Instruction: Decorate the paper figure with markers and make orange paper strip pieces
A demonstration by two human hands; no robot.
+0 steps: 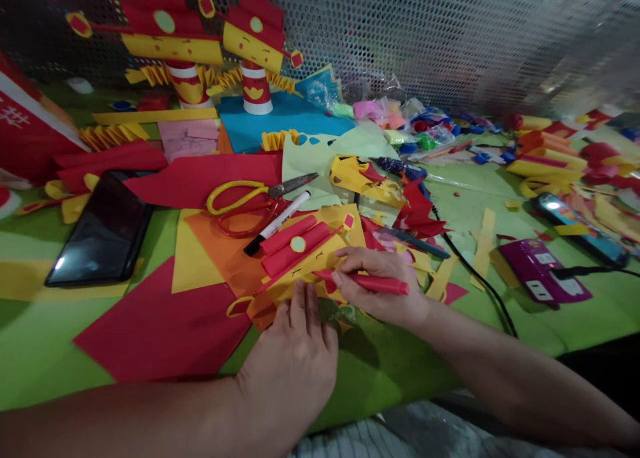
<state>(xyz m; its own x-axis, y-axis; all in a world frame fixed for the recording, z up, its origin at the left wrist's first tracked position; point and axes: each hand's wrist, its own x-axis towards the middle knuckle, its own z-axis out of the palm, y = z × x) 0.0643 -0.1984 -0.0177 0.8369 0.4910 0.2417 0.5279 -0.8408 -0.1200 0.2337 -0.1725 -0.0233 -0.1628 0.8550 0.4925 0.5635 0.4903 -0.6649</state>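
My right hand (380,281) grips a red marker (377,283), its tip at the yellow face of a paper figure head (300,261). The head has a red paper hat with a pale round disc, and closed eyes drawn in thin dark lines. Flat against the lower edge of the face lies my left hand (295,345), fingers stretched out. Just behind the head are a black-and-white marker (280,221) and scissors (250,201) with yellow and red handles, lying with blades apart. Orange paper (225,251) is partly under the head.
Two finished-looking paper figures on cups (257,88) stand at the back by a perforated metal panel (400,38). A black phone (103,228) lies left. Paper scraps, a glue gun (403,168) with a black cable, and a purple power socket (545,271) are on the right.
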